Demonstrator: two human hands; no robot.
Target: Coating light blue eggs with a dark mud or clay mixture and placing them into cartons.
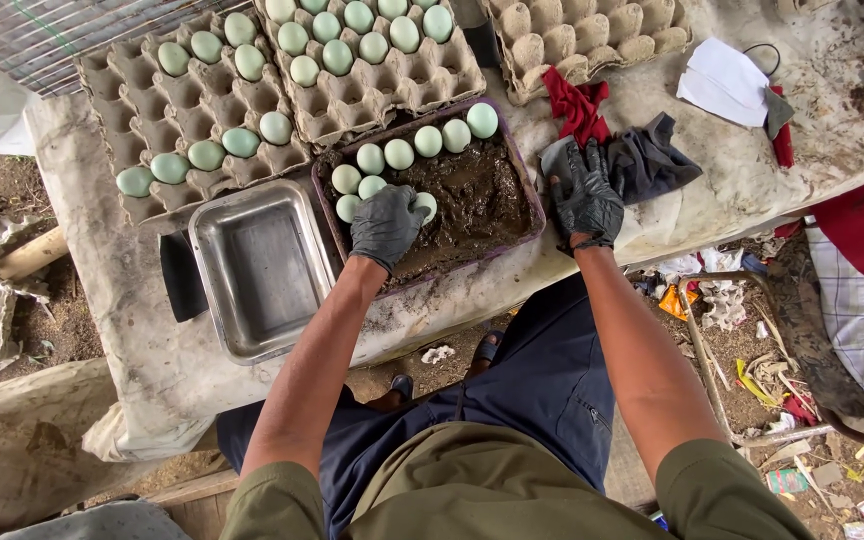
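— What can't you make out on the table?

— The black-gloved left hand [386,224] covers most of a pale green egg [425,206] lying in the muddy purple-rimmed tray [526,190].

— And at the edges?

— The top edge cuts off two grey cardboard egg cartons [592,35]. The dark grey cloth [652,160] is partly hidden under the black-gloved right hand [586,196].

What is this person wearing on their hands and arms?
Both the left hand and the right hand wear dark grey, mud-smeared gloves that end at the wrists. The forearms are bare. Short olive-green sleeves cover the upper arms. No watch or jewellery shows.
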